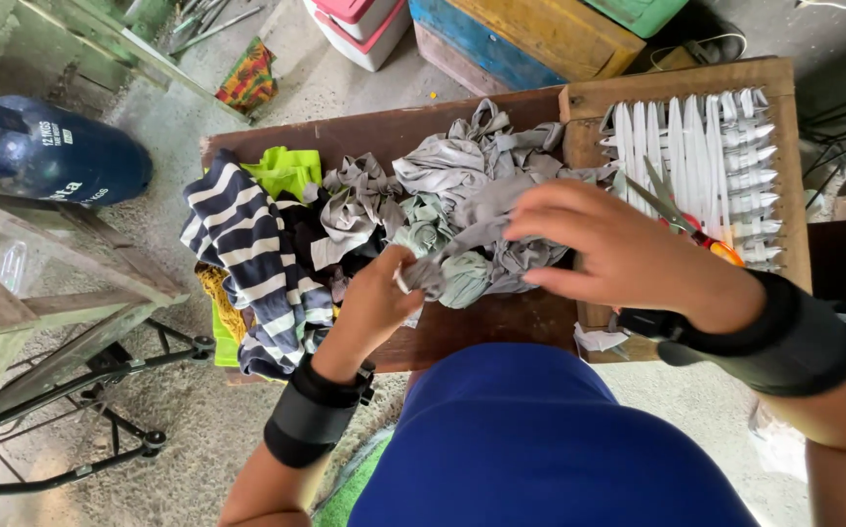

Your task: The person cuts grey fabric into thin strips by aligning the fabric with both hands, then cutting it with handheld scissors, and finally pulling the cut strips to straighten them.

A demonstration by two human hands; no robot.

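Observation:
My left hand pinches a grey cloth strip at the near edge of a heap of grey fabric scraps on a brown wooden table. My right hand hovers just right of it, fingers bent over the same grey cloth, touching or gripping its other end. Both wrists wear black bands. Scissors with orange handles lie behind my right hand on a wooden frame strung with white strips.
A navy and white striped garment and a lime green cloth lie on the table's left. A blue gas cylinder sits on the floor at left, by a wooden bench. Coloured boxes stand behind the table.

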